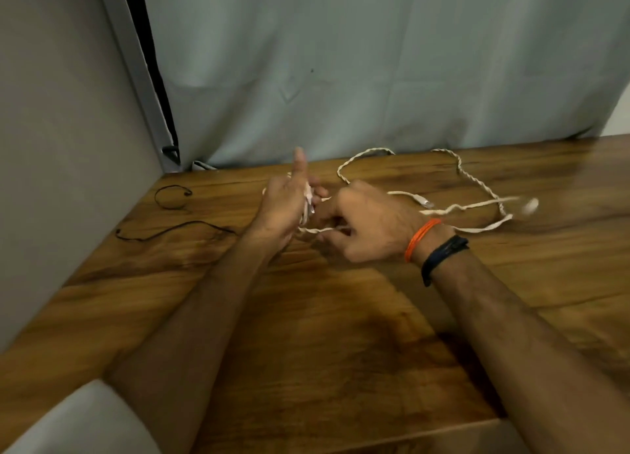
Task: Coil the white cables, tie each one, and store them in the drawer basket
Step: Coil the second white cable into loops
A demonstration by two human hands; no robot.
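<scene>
coiling barely begun: left hand holds a few loops of white cable, right hand pinches the strand; most lies loose on desk. tying, storing remain.

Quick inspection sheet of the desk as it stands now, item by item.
Surface: wooden table, dark grain, glossy.
Job's things: white cable partly looped at the left hand, the rest loose across the table; its blurred plug end is at the right. Drawer basket: nothing seen.
Clutter: two thin black ties lie to the left.
Hands: left hand holds the coils, one finger raised; right hand pinches the strand.
Cables: only the white one.
Surroundings: grey curtain behind, wall at left, pale chair corner near.
</scene>
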